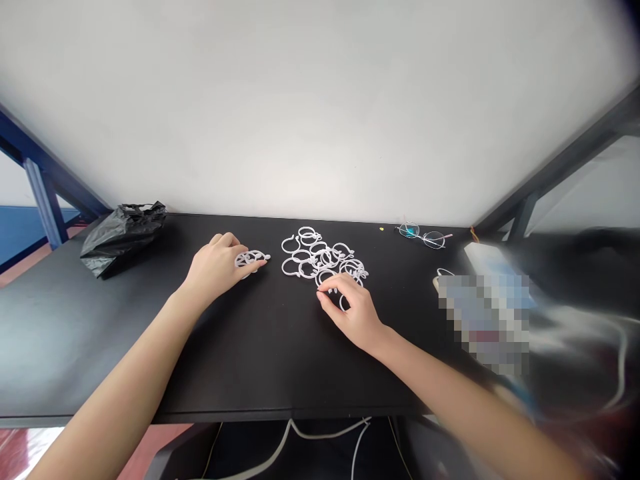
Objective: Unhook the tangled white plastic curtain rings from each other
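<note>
Several white plastic curtain rings [320, 257] lie in a loose, overlapping pile on the black table [260, 360]. To the left of the pile, my left hand [215, 263] is closed around a small bunch of white curtain rings [254, 256], its thumb along their near side. At the pile's near edge is my right hand [353, 310], with thumb and index fingertip brought together in a pinch. Whatever may be between those fingertips is too small to make out. The right fingers hide some rings beneath them.
A crumpled black plastic bag [125, 237] sits at the back left. Eyeglasses [433, 239] lie at the back right. Further right are a blurred phone-like object [480, 323], a white box [487, 260] and pale cables. More cables [270, 453] hang below the table's front edge.
</note>
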`<state>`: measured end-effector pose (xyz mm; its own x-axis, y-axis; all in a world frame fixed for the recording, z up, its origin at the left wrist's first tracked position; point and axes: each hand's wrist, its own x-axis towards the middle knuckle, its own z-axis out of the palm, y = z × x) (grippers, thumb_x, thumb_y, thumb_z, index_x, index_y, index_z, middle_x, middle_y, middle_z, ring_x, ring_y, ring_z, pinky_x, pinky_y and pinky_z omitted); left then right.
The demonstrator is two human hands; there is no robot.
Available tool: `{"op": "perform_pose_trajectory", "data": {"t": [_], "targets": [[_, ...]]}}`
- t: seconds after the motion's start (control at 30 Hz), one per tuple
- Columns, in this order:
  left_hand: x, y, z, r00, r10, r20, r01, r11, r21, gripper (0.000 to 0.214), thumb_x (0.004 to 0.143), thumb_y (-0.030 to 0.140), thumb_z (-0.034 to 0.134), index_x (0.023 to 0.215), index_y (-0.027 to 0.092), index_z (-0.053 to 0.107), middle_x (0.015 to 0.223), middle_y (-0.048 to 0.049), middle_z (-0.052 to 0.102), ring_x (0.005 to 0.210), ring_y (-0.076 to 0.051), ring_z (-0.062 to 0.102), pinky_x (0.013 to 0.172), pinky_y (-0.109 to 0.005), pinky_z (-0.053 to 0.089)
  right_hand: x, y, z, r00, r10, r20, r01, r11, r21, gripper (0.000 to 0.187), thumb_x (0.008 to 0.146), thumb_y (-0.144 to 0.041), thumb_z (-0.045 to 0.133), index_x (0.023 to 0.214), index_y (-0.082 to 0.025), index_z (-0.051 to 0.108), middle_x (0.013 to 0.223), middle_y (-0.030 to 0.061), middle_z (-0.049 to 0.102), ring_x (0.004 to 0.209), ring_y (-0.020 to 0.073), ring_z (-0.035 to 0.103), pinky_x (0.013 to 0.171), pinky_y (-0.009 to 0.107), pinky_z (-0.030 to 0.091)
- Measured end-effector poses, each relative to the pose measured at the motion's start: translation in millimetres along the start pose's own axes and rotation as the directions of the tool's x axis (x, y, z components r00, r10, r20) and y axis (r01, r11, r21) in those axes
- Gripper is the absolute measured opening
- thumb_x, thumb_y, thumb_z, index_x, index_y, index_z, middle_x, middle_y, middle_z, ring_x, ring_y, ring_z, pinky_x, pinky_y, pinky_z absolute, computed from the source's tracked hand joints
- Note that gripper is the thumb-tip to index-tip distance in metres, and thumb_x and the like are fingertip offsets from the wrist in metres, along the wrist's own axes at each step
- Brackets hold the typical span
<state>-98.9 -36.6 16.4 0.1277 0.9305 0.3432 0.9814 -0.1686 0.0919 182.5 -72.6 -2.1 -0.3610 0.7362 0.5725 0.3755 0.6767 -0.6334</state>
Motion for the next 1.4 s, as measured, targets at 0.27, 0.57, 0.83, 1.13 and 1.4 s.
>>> {"op": "perform_pose_trajectory", "data": {"t": [0.27, 0.57, 0.83, 1.13, 1.4], "targets": [[0.3, -5.9, 6.3, 1.000, 0.008, -0.002, -0.008, 0.998, 0.061, 0.053, 0.083, 0.062, 0.057, 0.101, 0.014, 0.071, 0.101, -0.0130, 0.065, 0.094, -0.031, 0.060, 0.074, -0.038, 0.049, 0.6, 0.3, 0.0, 1.000, -0.004, 0.007, 0.004, 1.000, 0.012, 0.009, 0.090, -0.014, 0.055, 0.085, -0.021, 0.059, 0.083, 0.0037, 0.066, 0.080, 0.0185, 0.061, 0.077, 0.034, 0.051], [-13.5, 50.9, 7.1, 0.913, 0.397, -0.097, -0.408, 0.875, -0.261, 0.035, 0.095, 0.038, 0.052, 0.121, 0.015, 0.058, 0.119, -0.0126, 0.060, 0.106, -0.026, 0.056, 0.094, -0.041, 0.047, 0.3, 2.0, 1.8, 1.000, -0.014, 0.017, 0.014, 1.000, 0.015, 0.009, 0.090, -0.013, 0.055, 0.085, -0.021, 0.058, 0.083, 0.0032, 0.065, 0.080, 0.0181, 0.060, 0.079, 0.035, 0.050], [-17.0, 58.9, 23.8, 0.909, 0.417, 0.029, -0.372, 0.839, -0.396, 0.030, 0.097, 0.027, 0.046, 0.121, 0.014, 0.056, 0.121, -0.0133, 0.059, 0.110, -0.027, 0.055, 0.096, -0.044, 0.046, -1.3, 2.9, 2.2, 1.000, -0.011, 0.027, 0.010, 1.000, 0.028, 0.010, 0.090, -0.013, 0.055, 0.085, -0.021, 0.058, 0.083, 0.0032, 0.065, 0.081, 0.0183, 0.060, 0.077, 0.033, 0.050], [-17.9, 57.9, 20.9, 0.892, 0.450, 0.048, -0.369, 0.785, -0.497, 0.024, 0.097, 0.018, 0.040, 0.105, 0.018, 0.063, 0.101, -0.0080, 0.063, 0.093, -0.021, 0.059, 0.081, -0.033, 0.050, -1.6, 1.7, 3.1, 0.999, -0.009, 0.036, 0.008, 1.000, 0.026, 0.010, 0.090, -0.014, 0.055, 0.085, -0.021, 0.058, 0.082, 0.0024, 0.065, 0.080, 0.0176, 0.060, 0.076, 0.033, 0.051], [-20.8, 63.9, 12.6, 0.921, 0.390, 0.024, -0.268, 0.675, -0.687, 0.013, 0.091, 0.018, 0.051, 0.093, 0.018, 0.064, 0.092, -0.0044, 0.063, 0.085, -0.017, 0.061, 0.078, -0.031, 0.051, -0.3, 4.2, 2.9, 0.997, -0.062, -0.054, 0.062, 0.998, 0.001, 0.011, 0.086, -0.013, 0.061, 0.092, -0.022, 0.059, 0.101, 0.0070, 0.065, 0.096, 0.0208, 0.064, 0.086, 0.037, 0.054]]}}
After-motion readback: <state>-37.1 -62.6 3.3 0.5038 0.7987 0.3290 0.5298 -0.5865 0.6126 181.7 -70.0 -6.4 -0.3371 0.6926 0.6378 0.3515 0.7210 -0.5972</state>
